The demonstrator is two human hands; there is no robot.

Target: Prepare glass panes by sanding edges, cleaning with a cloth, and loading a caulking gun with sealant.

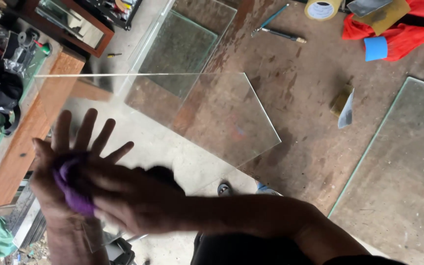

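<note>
My left hand [74,147] lies flat behind the clear rectangular glass pane [207,118], fingers [87,130] spread wide and gripping nothing; the open palm braces the sheet from the far side so it takes the pressure from the front. My right hand [123,196] crosses over my left wrist and presses a crumpled purple cloth [72,189] against the near face of the pane. Its fingers are curled around the cloth; how tightly they close cannot be told, because the hand is blurred.

The pane is held raised and tilted, its lower left corner between my hands and its far corner out over the worn brown bench [295,88]. This keeps both faces within reach.

On the bench lie a second glass sheet [398,176] at the right, another glass sheet [182,44] further back, a roll of beige tape [321,9], a red fabric [408,32], a blue tape piece [376,48] and a thin pen-like tool [280,34].

The pane's lower edge is hidden behind my forearms. The second glass sheet is cut off by the frame. Items at the left edge are too cluttered to identify.
</note>
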